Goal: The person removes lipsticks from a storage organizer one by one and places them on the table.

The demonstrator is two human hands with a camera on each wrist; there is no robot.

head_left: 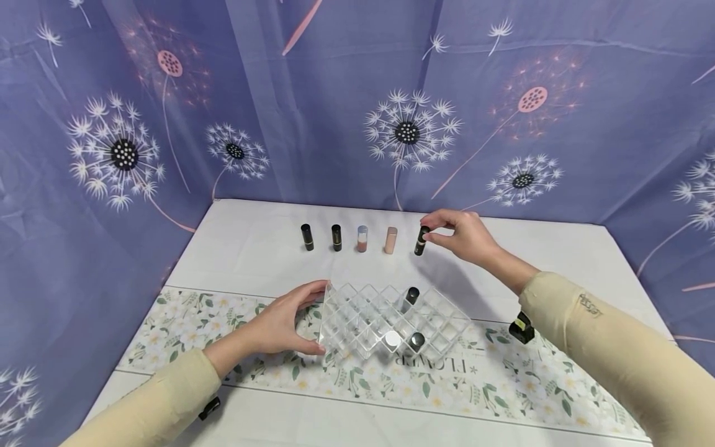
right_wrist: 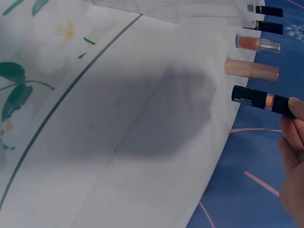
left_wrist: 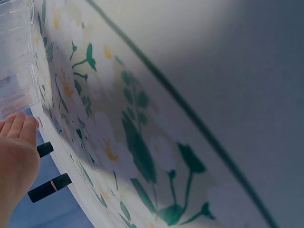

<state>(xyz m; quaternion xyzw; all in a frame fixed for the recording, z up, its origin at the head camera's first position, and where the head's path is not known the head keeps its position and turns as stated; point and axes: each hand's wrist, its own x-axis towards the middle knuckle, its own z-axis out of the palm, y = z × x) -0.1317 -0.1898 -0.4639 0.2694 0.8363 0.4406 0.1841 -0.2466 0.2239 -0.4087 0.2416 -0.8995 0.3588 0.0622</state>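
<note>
My right hand point(head_left: 466, 236) pinches the cap end of a black lipstick point(right_wrist: 249, 96) between thumb and fingers. This lipstick has a thin copper band and is at the right end of a row. Along the row to its left stand a rose-beige lipstick point(head_left: 390, 241), a clear-capped lipstick point(head_left: 362, 239) and two black lipsticks point(head_left: 336, 238). With thumb and fingers spread around its left end, my left hand point(head_left: 279, 323) holds a clear organizer point(head_left: 349, 316) with diamond-shaped slots. Inside its right half are two black-capped lipsticks point(head_left: 413, 296) and one white-topped lipstick point(head_left: 393, 339).
The organizer stands on a floral strip point(head_left: 195, 323) crossing the white table point(head_left: 251, 248). Blue-purple curtains with dandelion prints point(head_left: 335, 93) hang close behind the table and at both sides. Black devices point(head_left: 522, 329) are strapped under both sleeves.
</note>
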